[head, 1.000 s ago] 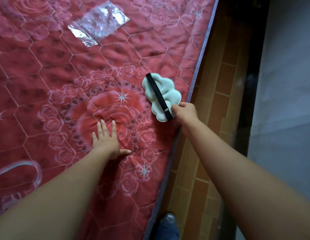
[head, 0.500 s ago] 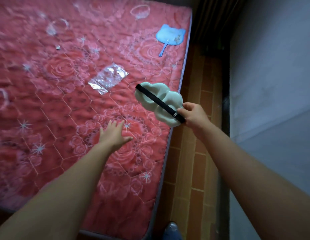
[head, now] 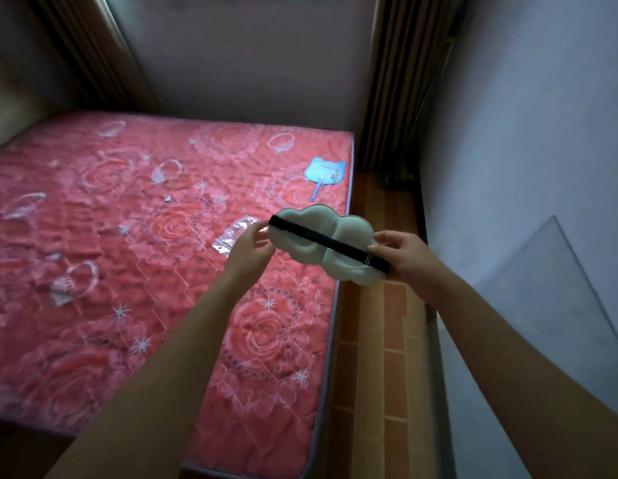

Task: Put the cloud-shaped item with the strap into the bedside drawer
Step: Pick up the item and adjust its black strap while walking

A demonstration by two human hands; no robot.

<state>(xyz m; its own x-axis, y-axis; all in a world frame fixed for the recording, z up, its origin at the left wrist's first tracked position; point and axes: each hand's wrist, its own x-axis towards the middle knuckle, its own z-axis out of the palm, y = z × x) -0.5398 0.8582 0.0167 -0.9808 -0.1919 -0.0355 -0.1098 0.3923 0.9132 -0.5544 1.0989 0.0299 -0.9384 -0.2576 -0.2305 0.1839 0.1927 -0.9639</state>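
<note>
The cloud-shaped item is pale mint green with a black strap running across its back. It is held in the air above the right edge of the red mattress. My right hand grips its right end, over the strap's buckle. My left hand pinches its left end, near where the strap starts. No bedside drawer shows in this view.
A blue cat-shaped hand fan lies near the mattress's far right corner. A clear plastic bag lies on the mattress just behind my left hand. A strip of brick-patterned floor runs between mattress and the grey wall.
The cloud-shaped item has been lifted off the mattress by my right hand. My left hand left the mattress and took its other end. The view has tilted up toward the far wall.
</note>
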